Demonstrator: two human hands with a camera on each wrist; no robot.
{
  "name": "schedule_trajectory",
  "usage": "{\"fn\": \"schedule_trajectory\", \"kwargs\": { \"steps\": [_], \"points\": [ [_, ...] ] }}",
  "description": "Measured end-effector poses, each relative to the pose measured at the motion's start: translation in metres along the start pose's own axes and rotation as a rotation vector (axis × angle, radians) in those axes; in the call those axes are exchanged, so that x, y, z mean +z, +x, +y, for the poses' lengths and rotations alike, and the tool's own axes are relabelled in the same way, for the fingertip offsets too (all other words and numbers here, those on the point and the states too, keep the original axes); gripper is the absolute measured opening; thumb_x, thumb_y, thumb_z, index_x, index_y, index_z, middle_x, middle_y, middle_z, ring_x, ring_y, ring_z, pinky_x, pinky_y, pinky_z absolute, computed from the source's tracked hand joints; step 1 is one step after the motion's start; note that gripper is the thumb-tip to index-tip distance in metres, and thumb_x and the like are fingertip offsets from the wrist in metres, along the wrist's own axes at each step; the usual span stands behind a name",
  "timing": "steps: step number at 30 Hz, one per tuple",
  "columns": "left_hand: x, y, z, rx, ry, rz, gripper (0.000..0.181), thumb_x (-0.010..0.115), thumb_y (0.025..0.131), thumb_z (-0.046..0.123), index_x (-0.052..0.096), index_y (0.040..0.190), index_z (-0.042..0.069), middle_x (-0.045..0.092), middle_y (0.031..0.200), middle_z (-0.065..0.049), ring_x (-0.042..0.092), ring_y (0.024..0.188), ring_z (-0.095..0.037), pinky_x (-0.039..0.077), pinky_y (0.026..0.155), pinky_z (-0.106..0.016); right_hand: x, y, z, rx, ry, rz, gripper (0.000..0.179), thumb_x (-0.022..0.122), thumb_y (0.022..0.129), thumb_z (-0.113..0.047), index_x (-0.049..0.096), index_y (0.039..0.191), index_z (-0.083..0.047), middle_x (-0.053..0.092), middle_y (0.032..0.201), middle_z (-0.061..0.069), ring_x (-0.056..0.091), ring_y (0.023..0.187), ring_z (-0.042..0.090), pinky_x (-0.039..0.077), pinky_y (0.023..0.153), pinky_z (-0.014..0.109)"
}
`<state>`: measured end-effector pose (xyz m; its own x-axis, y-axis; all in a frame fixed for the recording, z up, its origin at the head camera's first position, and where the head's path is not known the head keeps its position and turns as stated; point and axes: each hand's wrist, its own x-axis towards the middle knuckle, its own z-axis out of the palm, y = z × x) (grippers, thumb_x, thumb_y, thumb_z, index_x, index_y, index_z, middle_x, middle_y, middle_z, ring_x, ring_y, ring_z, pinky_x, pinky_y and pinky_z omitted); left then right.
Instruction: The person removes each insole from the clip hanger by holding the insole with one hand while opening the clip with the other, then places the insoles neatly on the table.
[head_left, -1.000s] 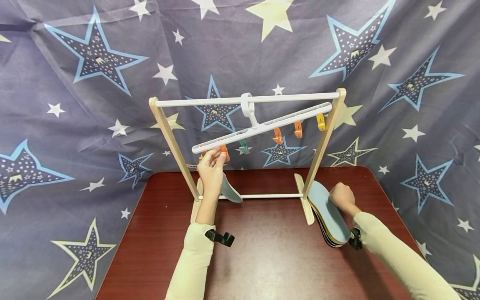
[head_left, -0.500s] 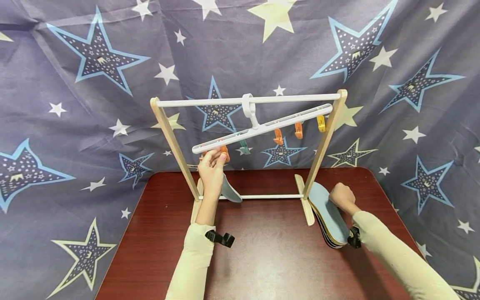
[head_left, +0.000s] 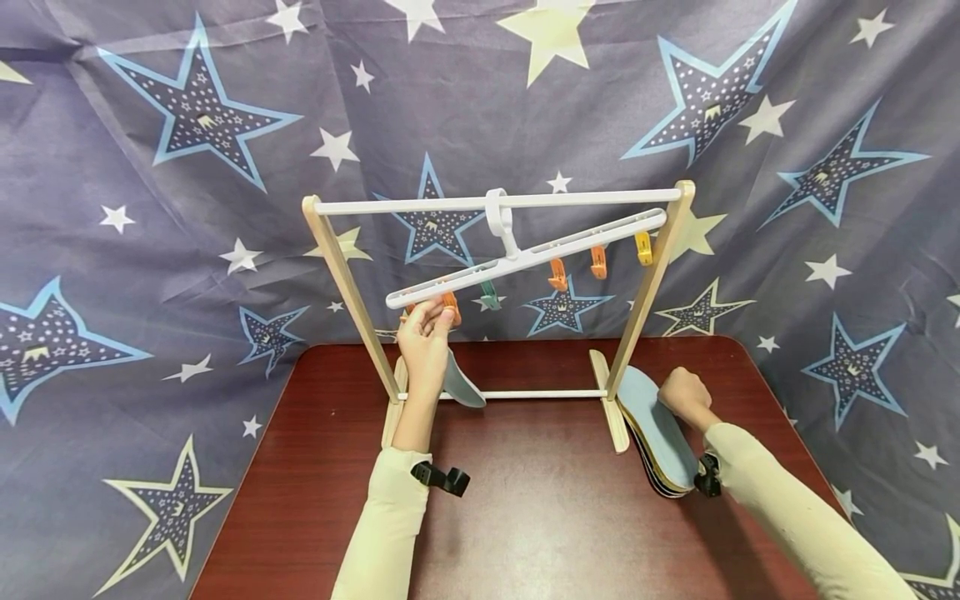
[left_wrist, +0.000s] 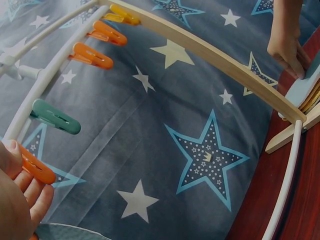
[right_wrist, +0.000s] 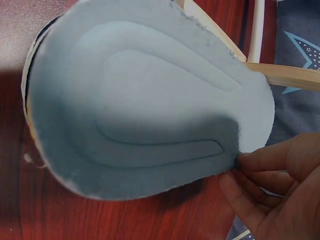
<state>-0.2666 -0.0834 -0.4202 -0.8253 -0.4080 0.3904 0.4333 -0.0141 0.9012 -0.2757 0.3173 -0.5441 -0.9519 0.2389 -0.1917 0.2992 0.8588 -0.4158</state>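
Note:
My left hand (head_left: 424,343) is up at the lower left end of a white clip hanger (head_left: 528,257), pinching an orange clip (left_wrist: 39,169) between thumb and fingers. Below that hand hangs a grey insole (head_left: 462,385), its upper part hidden behind the hand. On the right, a stack of insoles lies on the table beside the rack's foot, a light blue-grey insole (right_wrist: 155,110) on top. My right hand (head_left: 686,395) pinches the edge of this top insole; the right wrist view shows thumb and fingers at its narrow middle.
The hanger hooks over the top bar (head_left: 592,198) of a wooden rack (head_left: 645,308) and tilts down to the left. Green (head_left: 489,293), orange (head_left: 597,262) and yellow (head_left: 643,248) clips hang along it. A star-patterned cloth (head_left: 187,250) stands behind the dark red table (head_left: 525,500).

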Motion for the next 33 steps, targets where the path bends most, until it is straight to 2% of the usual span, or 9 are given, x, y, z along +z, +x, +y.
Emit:
{"fn": "schedule_trajectory", "kwargs": {
  "steps": [26,33],
  "points": [
    [0.0004,-0.0010,-0.0020,-0.016,-0.016,0.005,0.025,0.070,0.089,-0.008,0.064,0.111,-0.020,0.067,0.108,-0.039,0.065,0.079,0.004,0.055,0.075,-0.010,0.0014,-0.0017,0.0013,-0.002,0.015,-0.006,0.021,0.054,0.076,-0.004,0.051,0.058,-0.012,0.059,0.060,0.009,0.056,0.053,0.024,0.041,0.042,0.032],
    [0.0013,-0.0005,-0.0021,-0.016,-0.012,0.001,0.026,0.069,0.090,-0.009,0.063,0.112,-0.022,0.066,0.110,-0.041,0.064,0.079,0.004,0.054,0.074,-0.010,0.0001,-0.0031,0.0041,-0.025,0.054,-0.028,0.029,0.062,0.076,-0.007,0.047,0.053,-0.017,0.053,0.046,0.002,0.056,0.043,0.017,0.039,0.039,0.028]
  ]
}}
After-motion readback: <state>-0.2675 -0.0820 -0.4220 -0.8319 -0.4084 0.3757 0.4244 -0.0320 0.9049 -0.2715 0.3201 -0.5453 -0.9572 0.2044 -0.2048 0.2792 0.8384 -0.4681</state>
